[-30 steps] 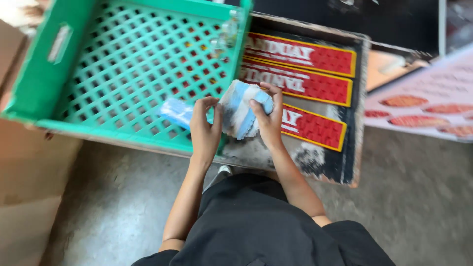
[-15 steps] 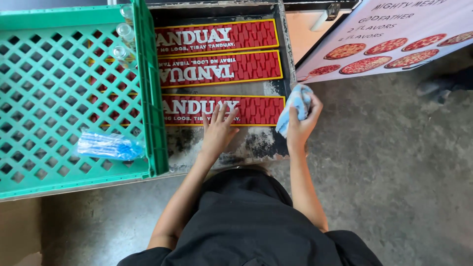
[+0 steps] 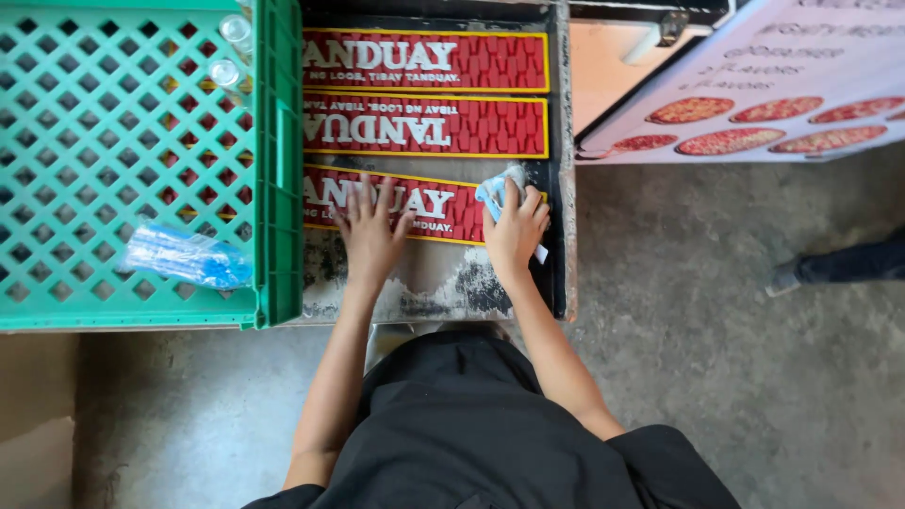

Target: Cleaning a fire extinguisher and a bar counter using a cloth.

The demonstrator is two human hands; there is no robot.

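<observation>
Wiping appears in hand; right hand (image 3: 516,226) fingers clenched on a pale blue cloth (image 3: 497,191) (bunched); left hand (image 3: 370,226) released, flat on the red mat (image 3: 443,212); the next stroke likely needs firm pressure.

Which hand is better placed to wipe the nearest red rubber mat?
Right, probably. The right hand presses a pale blue cloth on the red rubber mat; the left hand lies flat on it, holding nothing.
</observation>
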